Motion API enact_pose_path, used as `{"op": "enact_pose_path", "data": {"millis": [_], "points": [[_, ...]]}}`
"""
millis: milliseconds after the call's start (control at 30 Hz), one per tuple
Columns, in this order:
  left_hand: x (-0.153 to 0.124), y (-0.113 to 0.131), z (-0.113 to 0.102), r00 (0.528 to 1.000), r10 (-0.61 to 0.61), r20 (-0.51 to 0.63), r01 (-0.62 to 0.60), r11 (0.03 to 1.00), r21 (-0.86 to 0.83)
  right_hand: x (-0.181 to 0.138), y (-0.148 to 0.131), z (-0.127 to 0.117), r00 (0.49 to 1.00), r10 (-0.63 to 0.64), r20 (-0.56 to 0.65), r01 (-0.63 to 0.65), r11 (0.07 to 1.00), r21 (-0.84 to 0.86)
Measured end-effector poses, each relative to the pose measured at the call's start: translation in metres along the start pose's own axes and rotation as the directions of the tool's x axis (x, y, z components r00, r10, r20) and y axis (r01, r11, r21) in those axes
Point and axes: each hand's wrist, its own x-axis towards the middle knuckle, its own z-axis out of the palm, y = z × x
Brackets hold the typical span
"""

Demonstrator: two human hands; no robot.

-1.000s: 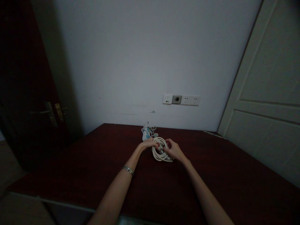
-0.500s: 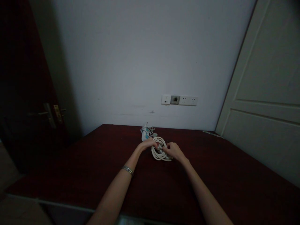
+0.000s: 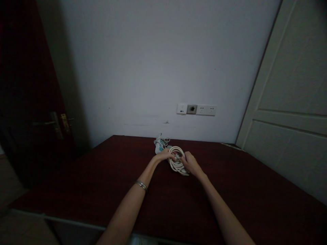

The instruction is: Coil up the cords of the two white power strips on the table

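A coil of white cable (image 3: 176, 167) is held up over the dark red desk (image 3: 168, 200). My left hand (image 3: 165, 155) grips the coil's left side, its thumb reaching into the loop. On the right side, my right hand (image 3: 190, 162) is closed on the same coil, fingers near its middle. A pale plug-like piece (image 3: 177, 157) shows inside the loop between the two hands; its exact kind is too small to tell. Just behind my left hand lies a white and blue object (image 3: 158, 147) with a thin white cord (image 3: 165, 140) wound about it.
Wall sockets (image 3: 206, 110) sit above the desk's back edge. To the right stands a pale panelled door (image 3: 288, 102). A dark door with a handle (image 3: 57, 125) is at the left. A thin flat strip (image 3: 232, 146) lies at the desk's back right.
The cable coil has shifted slightly right and tilted more upright, with both hands still on it. My right hand's fingers have closed further round its right side. The view has moved a little.
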Motion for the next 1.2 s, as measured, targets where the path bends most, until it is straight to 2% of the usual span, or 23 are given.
{"op": "enact_pose_path", "data": {"millis": [267, 567, 867, 1200], "points": [[-0.005, 0.003, -0.002, 0.999, -0.037, 0.005, 0.038, 0.991, -0.13, 0.003, 0.004, -0.001, 0.999, -0.022, -0.027, 0.025, 0.992, 0.125], [-0.01, 0.003, 0.003, 0.998, -0.038, 0.054, 0.052, 0.954, -0.295, 0.005, 0.002, 0.0, 0.999, 0.043, -0.018, -0.038, 0.972, 0.23], [-0.011, -0.004, 0.002, 0.996, -0.067, 0.063, 0.085, 0.929, -0.36, 0.004, 0.003, 0.0, 0.996, 0.084, -0.001, -0.08, 0.957, 0.28], [-0.009, -0.015, -0.001, 0.987, -0.043, 0.155, 0.108, 0.891, -0.442, 0.003, 0.005, 0.002, 0.993, 0.115, 0.019, -0.114, 0.934, 0.338]]}}
